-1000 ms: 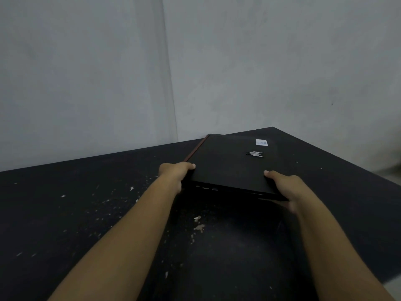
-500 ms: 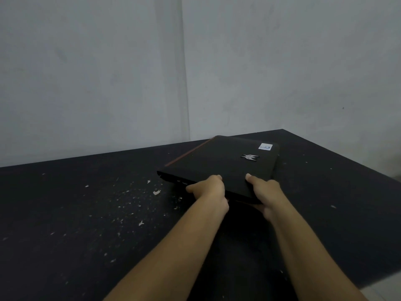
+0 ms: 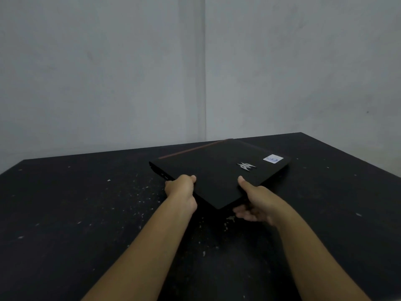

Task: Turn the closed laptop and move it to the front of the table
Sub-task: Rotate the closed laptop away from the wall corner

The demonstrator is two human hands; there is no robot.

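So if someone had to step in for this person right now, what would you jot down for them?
Left hand: gripping the closed laptop on its near-left edge.
Right hand: thumb on the lid, fingers under the near-right edge.
Laptop: far on the black table, one corner pointing toward the person, near corner apparently raised.
Done: grasp, part of the turn.
Left: finish turning, bring it to the front edge, set down.

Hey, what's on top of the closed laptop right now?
On the laptop lid sit a silver logo, a pale sticker and both thumbs, the left hand and right hand gripping near one corner. The fingers underneath are mostly hidden.
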